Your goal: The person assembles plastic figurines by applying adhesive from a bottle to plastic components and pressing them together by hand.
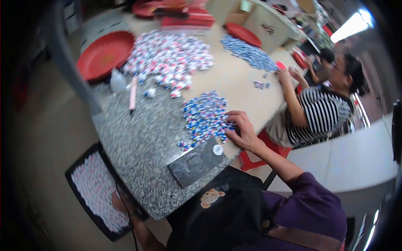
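The right hand (pixel 242 130) rests with fingers curled on the near edge of the heap of small blue-and-white wrapped pieces (pixel 205 117) on the speckled bench (pixel 142 146); the heap spreads leftward from it. The left hand (pixel 120 203) grips the black tray's (pixel 79 167) rim, farther off.

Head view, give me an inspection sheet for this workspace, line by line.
Surface: speckled stone table, partly covered by brown sheet.
Job's things: blue-and-white wrapped sweets pile; black tray of pale pieces.
Clutter: red-and-white sweets heap, red round tray, dark embossed plate, small bottle.
Grippers: right hand on the blue pile; left hand at the black tray's edge.
Cables: thin dark cord.
Surroundings: seated co-worker in striped top sorting blue sweets.
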The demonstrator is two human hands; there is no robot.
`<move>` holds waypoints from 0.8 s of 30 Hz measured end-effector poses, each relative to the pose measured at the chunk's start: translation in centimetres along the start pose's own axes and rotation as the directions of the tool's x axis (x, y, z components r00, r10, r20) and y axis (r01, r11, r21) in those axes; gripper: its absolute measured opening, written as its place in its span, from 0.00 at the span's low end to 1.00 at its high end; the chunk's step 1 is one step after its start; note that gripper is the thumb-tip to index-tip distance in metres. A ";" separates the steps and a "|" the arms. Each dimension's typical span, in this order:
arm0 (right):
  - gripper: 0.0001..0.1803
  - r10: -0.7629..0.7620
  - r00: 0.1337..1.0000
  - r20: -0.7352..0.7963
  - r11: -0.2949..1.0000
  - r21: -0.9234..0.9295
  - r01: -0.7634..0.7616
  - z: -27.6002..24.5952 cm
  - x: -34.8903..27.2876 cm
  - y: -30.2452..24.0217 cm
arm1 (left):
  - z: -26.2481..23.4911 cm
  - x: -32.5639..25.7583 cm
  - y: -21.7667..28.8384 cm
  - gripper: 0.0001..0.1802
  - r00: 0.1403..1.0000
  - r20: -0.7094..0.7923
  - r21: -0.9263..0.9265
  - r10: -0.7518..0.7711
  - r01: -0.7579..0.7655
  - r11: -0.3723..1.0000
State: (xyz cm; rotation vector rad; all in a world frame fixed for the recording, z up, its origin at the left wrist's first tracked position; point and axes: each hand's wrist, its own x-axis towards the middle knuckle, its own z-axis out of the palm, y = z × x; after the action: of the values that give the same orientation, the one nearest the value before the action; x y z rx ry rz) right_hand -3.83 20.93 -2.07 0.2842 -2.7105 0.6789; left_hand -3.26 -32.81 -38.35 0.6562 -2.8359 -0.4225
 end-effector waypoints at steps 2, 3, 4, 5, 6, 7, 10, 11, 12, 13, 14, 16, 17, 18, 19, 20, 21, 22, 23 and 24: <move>0.20 0.004 1.000 0.001 0.999 0.044 -0.004 0.3 0.1 0.2 | 0.0 -0.1 -0.9 0.20 0.991 -0.126 -0.079 0.041 -0.051 0.996; 0.20 0.023 0.999 -0.038 1.000 0.018 -0.022 -0.1 -0.1 0.4 | -0.7 0.3 0.4 0.19 0.996 -0.082 -0.115 0.026 -0.036 0.993; 0.20 0.007 1.000 -0.031 1.000 0.021 -0.006 -0.4 -0.1 0.5 | -1.7 0.9 1.4 0.19 0.999 -0.042 -0.145 0.004 -0.010 0.989; 0.20 -0.027 1.000 -0.012 0.999 0.040 0.027 -0.4 0.1 0.3 | -2.0 1.2 0.6 0.19 0.998 -0.064 -0.155 0.013 -0.023 0.988; 0.20 -0.040 0.999 -0.031 0.999 0.035 0.041 -0.4 0.2 0.2 | -2.0 1.3 -0.3 0.19 0.996 -0.082 -0.147 -0.041 0.029 0.989; 0.19 -0.037 0.999 -0.035 0.998 0.045 0.039 -0.3 0.1 0.2 | -1.8 1.5 -1.0 0.19 0.990 -0.101 -0.143 -0.103 0.088 0.986; 0.20 -0.026 0.999 -0.045 0.997 0.067 0.029 -0.2 -0.2 -0.1 | -1.5 2.3 -2.6 0.19 0.977 -0.160 -0.256 -0.143 0.099 0.962; 0.20 -0.043 0.998 -0.040 0.995 0.085 0.046 0.2 -0.1 -0.8 | -0.1 2.2 -6.8 0.19 0.961 -0.242 -0.226 -0.132 0.076 0.971; 0.20 -0.033 0.998 -0.053 0.997 0.063 0.036 -0.1 -0.5 -0.5 | 0.1 2.8 -5.3 0.19 0.955 -0.257 -0.254 -0.147 0.080 0.964; 0.20 -0.049 0.996 -0.077 0.998 0.041 0.052 -0.7 -1.2 -0.1 | -1.2 3.6 -2.6 0.19 0.954 -0.141 -0.389 -0.265 0.193 0.901; 0.21 -0.034 0.996 -0.079 0.997 0.062 0.039 -0.6 -1.3 -0.2 | -3.3 3.1 -2.3 0.19 0.919 -0.023 -0.486 -0.394 0.334 0.808; 0.22 -0.055 0.995 -0.078 0.994 0.092 0.062 -0.4 -1.8 -0.4 | -1.3 2.9 -8.0 0.21 0.878 0.055 -0.634 -0.476 0.399 0.663; 0.22 -0.033 0.995 -0.090 0.994 0.102 0.042 -0.3 -2.0 -0.4 | -1.3 2.7 -9.3 0.22 0.817 0.164 -0.814 -0.553 0.429 0.392; 0.22 0.008 0.995 -0.099 0.993 0.118 0.004 -0.2 -1.9 0.2 | -1.1 2.5 -10.2 0.24 0.764 0.288 -0.905 -0.577 0.414 0.096; 0.22 0.018 0.994 -0.108 0.989 0.147 -0.002 0.0 -2.2 0.4 | -1.6 1.1 -11.0 0.30 0.847 0.363 -0.932 -0.389 0.324 -0.165; 0.22 0.011 0.995 -0.096 0.988 0.157 0.004 0.2 -1.6 1.1 | -1.5 -0.3 -11.4 0.30 0.841 0.359 -0.933 -0.405 0.321 -0.162; 0.21 0.040 0.989 -0.144 0.987 0.163 -0.016 0.3 -1.7 1.8 | -2.8 -2.9 -9.8 0.31 0.945 0.142 -0.949 -0.293 0.214 0.231; 0.21 0.080 0.982 -0.172 0.981 0.189 -0.047 0.5 -2.5 1.4 | -6.0 -6.0 -9.4 0.32 0.995 -0.016 -0.807 -0.096 0.044 0.589; 0.20 0.142 0.973 -0.180 0.963 0.254 -0.094 0.1 -2.5 1.5 | -6.7 -8.1 -9.8 0.36 0.999 0.025 -0.827 -0.026 0.035 0.561; 0.20 0.213 0.959 -0.189 0.936 0.321 -0.145 -0.3 -2.3 1.0 | -8.1 -9.6 -10.0 0.40 0.997 0.063 -0.845 0.049 0.027 0.534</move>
State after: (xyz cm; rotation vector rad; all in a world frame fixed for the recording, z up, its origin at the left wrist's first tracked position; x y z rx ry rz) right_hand -1.87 22.23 -3.04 0.0262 -2.4324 1.1162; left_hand 11.23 -38.95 -35.20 0.3841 -2.2188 -1.7065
